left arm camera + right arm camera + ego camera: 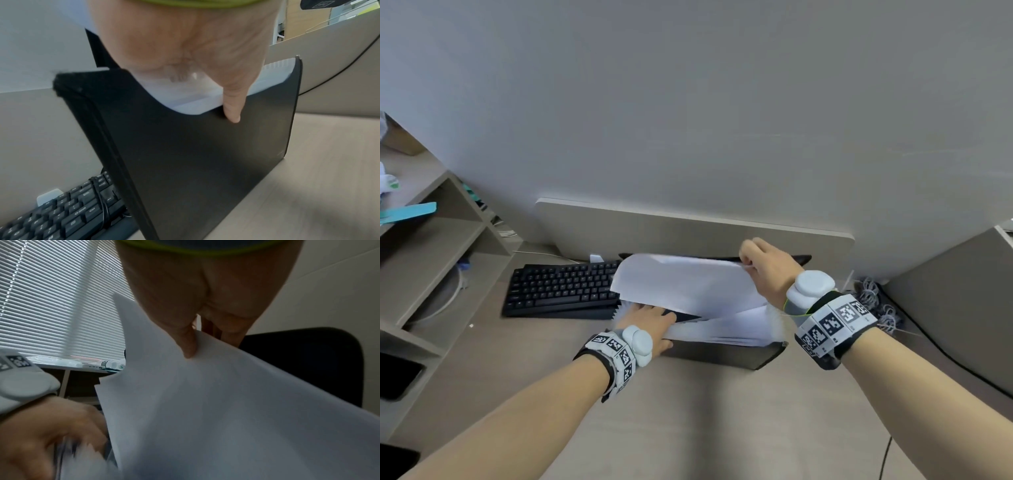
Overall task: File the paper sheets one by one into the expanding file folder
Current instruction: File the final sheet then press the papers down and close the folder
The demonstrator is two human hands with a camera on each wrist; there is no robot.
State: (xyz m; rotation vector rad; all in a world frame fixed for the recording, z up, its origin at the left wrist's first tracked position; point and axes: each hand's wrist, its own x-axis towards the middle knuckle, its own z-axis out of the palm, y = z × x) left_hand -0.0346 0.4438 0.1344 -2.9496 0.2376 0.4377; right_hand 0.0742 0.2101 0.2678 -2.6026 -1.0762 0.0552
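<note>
A black expanding file folder stands open on the desk, white dividers and filed sheets showing in its top. My left hand is at its left end: the thumb lies on the black front wall and the fingers reach inside, hidden by paper. My right hand pinches the top right corner of a white paper sheet held over the folder's mouth, its lower edge down among the pockets. In the right wrist view the thumb presses on that sheet, with the folder's black flap behind.
A black keyboard lies just left of the folder, touching its end. A low partition panel stands behind. An open shelf unit fills the left side, and tangled cables lie at the right beside a grey panel.
</note>
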